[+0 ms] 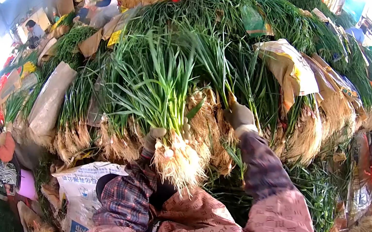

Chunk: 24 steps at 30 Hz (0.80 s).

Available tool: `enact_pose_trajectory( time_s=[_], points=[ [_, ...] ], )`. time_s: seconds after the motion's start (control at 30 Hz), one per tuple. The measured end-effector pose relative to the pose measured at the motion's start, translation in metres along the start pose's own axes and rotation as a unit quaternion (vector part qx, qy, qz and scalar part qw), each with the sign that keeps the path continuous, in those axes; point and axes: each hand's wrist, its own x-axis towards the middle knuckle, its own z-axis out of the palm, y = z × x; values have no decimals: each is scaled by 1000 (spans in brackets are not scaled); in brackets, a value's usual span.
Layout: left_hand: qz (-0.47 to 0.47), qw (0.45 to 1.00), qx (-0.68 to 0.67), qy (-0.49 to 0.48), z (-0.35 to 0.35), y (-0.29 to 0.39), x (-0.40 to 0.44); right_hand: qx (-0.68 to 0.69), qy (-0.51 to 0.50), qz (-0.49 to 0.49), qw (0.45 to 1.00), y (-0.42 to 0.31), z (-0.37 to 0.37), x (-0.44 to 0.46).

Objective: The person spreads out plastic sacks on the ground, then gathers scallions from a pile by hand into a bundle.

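My left hand (pixel 155 136), in a grey-brown glove, is wrapped round a thick bunch of green garlic (pixel 175 109). Its long leaves fan upward, and the white bulbs with pale roots (pixel 180 162) hang below my fingers. To the right, my gloved right hand (pixel 239 115) is closed on a few green garlic stalks (pixel 227 91) at their lower end, their leaves slanting up to the left. Between the hands hang more pale roots (pixel 207 114) from the pile behind.
A high heap of green garlic (pixel 203 11) spreads across the back. Paper sacks (pixel 290 67) and a rolled tan sheet (pixel 53 94) lie on it. A white printed sack (pixel 84 182) stands by my left arm. Other people (pixel 99 3) sit along the left side.
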Motion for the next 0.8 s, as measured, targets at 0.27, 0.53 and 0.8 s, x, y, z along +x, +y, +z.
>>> enact_pose_trajectory(
  time_s=[0.27,0.53,0.8],
  points=[
    [13,993,-115,12,23,18,-2,227,31,-40,972,-56,-21,-20],
    [21,997,-77,0,-11,9,-9,249,-76,-187,947,-101,8,-60],
    [20,997,-69,11,-12,7,-19,303,-54,-68,949,-100,1,-37]
  ],
)
